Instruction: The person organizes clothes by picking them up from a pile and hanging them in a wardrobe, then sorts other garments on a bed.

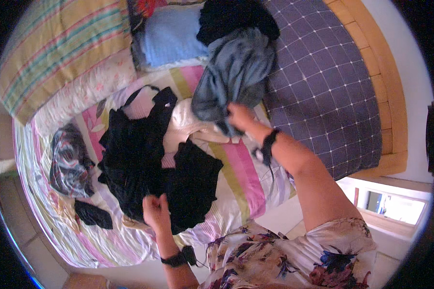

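My right hand [240, 116] grips the lower end of a crumpled grey garment [235, 79], whose cloth hangs around my fingers. Above it, a black piece of clothing [238, 20] lies against the grey cloth. My left hand [154, 212] is curled at the lower edge of a black garment [133, 151] with a strap, spread on the bed. Whether fabric is pinched in those fingers is hidden. A cream garment [182, 119] lies partly under the black and grey ones. Both my wrists wear black bands.
A striped bedsheet [235, 173] covers the bed. At left lie a dark patterned cloth [70, 162] and a small black cloth [93, 214]. Folded blue clothing [173, 34] sits at the back, a striped quilt [72, 47] back left. A checked dark cover [322, 83] borders the wooden edge [379, 90] at right.
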`<state>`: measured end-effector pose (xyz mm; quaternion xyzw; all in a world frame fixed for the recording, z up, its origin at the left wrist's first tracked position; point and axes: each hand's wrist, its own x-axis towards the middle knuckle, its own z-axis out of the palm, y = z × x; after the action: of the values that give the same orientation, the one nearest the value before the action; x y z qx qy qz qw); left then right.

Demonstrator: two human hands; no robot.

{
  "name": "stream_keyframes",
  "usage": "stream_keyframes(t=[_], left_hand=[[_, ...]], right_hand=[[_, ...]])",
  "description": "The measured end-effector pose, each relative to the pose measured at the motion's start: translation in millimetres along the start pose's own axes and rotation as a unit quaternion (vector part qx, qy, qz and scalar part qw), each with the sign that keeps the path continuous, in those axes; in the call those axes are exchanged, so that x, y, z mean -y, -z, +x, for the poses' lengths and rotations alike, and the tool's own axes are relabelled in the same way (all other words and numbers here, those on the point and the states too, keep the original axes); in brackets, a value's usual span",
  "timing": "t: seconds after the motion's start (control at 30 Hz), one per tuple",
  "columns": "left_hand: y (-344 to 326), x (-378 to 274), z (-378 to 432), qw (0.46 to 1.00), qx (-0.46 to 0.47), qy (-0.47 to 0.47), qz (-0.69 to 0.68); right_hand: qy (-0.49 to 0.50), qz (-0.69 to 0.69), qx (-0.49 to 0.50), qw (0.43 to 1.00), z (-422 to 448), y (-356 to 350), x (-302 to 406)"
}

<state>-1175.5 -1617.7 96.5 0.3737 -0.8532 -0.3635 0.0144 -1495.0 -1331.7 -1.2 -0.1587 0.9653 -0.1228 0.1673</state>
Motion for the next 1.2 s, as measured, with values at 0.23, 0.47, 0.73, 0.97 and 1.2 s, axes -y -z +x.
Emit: stream_keyframes(t=[0.23,0.47,0.73,0.97,1.2], left_hand=[[-135.7,-20.7,114.2,0.917,0.283,-0.075,0.269],[-162.4,-7.2,130.2,0.856,0.396,0.02,0.332],[-157.6,-15.7,130.4,0.874,0.361,-0.009,0.326],[-173.6,19.8,135.3,0.875,0.382,0.024,0.296],[-188.7,37.7,134.5,0.885,0.391,0.062,0.247]], right_hand=[[0.285,0.099,0.481,0.823,-117.9,38.8,-9.1],[0.171,0.35,-0.13,0.912,77.3,153.6,-9.1],[0.043,0.005,-0.285,0.957,232.3,132.2,-15.1],[0.206,0.326,0.065,0.92,101.4,107.1,56.5],[0.219,0.417,0.52,0.713,-117.6,85.5,64.4]])
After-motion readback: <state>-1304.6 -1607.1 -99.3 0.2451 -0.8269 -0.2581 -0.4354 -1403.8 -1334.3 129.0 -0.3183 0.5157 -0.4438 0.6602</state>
